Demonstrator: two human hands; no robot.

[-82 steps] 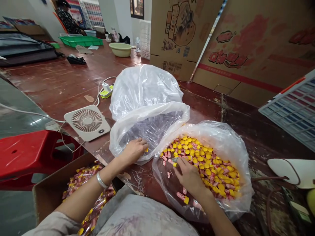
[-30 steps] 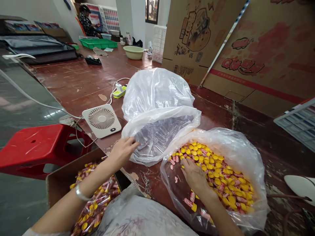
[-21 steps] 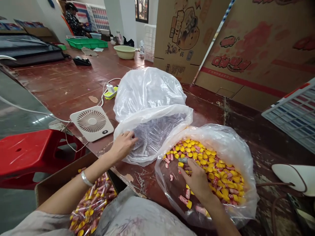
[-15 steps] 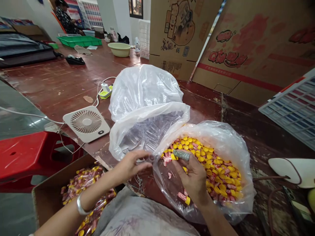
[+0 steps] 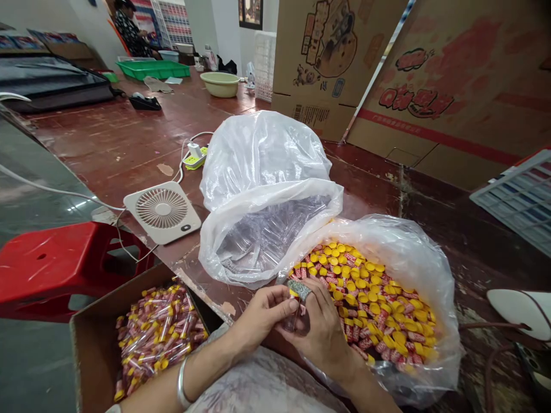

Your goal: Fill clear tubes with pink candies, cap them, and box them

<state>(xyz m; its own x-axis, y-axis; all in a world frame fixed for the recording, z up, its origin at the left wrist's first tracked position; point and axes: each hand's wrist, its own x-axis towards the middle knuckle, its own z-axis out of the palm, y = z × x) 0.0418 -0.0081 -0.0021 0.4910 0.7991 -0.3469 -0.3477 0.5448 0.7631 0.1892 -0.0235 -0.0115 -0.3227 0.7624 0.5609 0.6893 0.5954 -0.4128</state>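
Note:
Both hands meet at the near edge of the bag of yellow-capped pieces (image 5: 365, 281). My left hand (image 5: 273, 310) is closed on a small clear tube (image 5: 293, 318) with a yellow cap at its top. My right hand (image 5: 321, 324) wraps round the same tube from the other side, with a grey speckled wrap (image 5: 299, 289) on one finger. Behind them an open white bag (image 5: 271, 229) holds many clear empty tubes. At lower left, a cardboard box (image 5: 103, 298) holds many filled tubes with yellow caps.
A white fan (image 5: 162, 211) and a power strip (image 5: 196, 158) lie left of the bags. A red stool (image 5: 47, 264) stands at the left. Large cardboard sheets (image 5: 456, 74) and a plastic crate (image 5: 520, 195) are at the right. A person (image 5: 131, 31) sits far back.
My hands have come together, and the tube and yellow-capped piece are now joined between them. The view has shifted left, showing more of the cardboard box.

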